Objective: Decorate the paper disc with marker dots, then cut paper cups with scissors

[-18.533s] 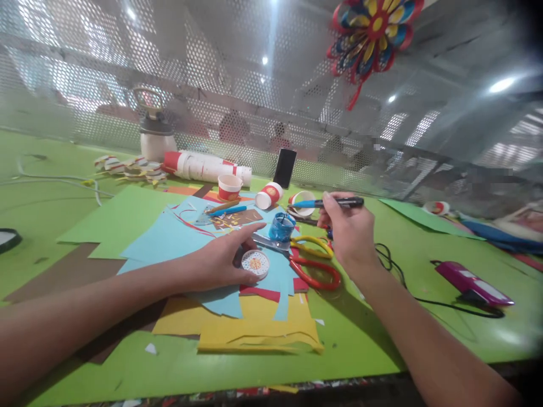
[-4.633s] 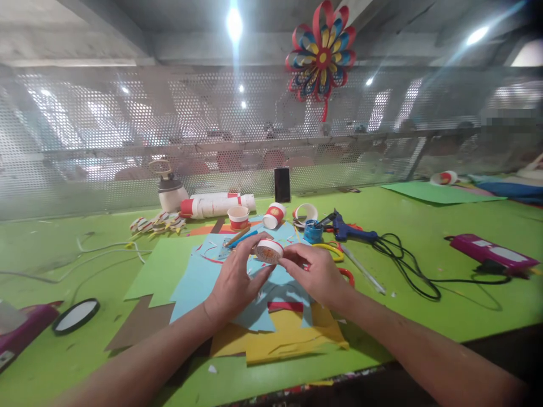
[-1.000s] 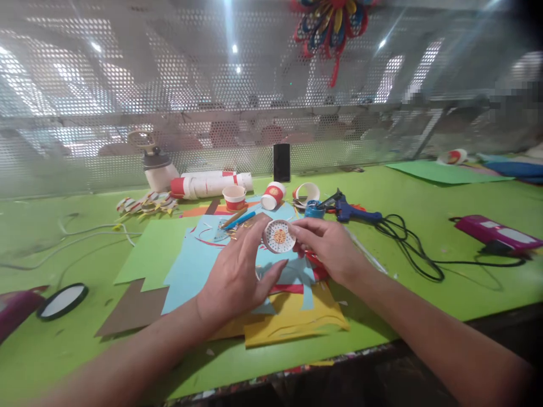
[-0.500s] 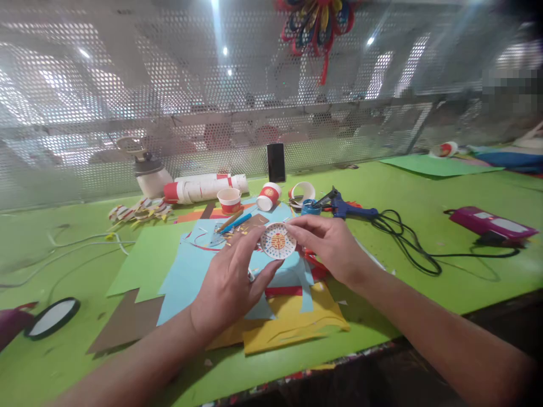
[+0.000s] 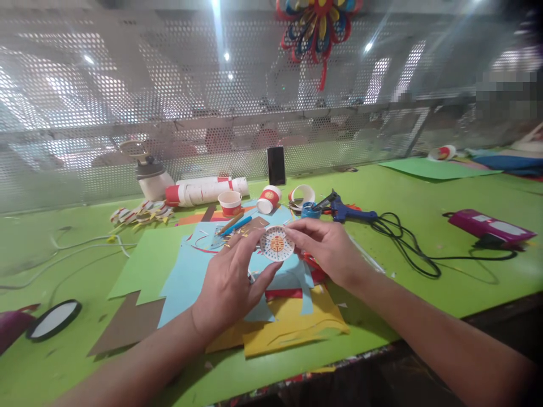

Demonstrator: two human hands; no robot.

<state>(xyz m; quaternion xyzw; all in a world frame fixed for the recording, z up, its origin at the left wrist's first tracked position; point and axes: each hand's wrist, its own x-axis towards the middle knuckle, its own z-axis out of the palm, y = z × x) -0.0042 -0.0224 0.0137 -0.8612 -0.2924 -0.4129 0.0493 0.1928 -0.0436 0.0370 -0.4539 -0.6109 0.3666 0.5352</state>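
A small round white disc (image 5: 277, 243) with a gold-orange character in its middle and dark dots round its rim is held up, its face toward me. My left hand (image 5: 231, 274) grips its left and lower edge between thumb and fingers. With thumb and fingertips my right hand (image 5: 328, 246) pinches its upper right edge. Below lie light blue paper (image 5: 182, 282) and yellow sheets (image 5: 297, 330). Behind the hands are a blue pen (image 5: 236, 226), a paper cup (image 5: 229, 203) standing upright and another red-and-white cup (image 5: 268, 199) on its side.
A blue glue gun (image 5: 350, 210) with a coiled black cord lies on the green table (image 5: 458, 226), near a blue jar (image 5: 311, 210). To the right is a purple box (image 5: 487, 226). A phone (image 5: 276, 165) stands against the perforated screen, and stacked cups (image 5: 207, 192) lie at left back.
The disc tips slightly and shifts a little to the left, still between both hands. The view has tilted up slightly.
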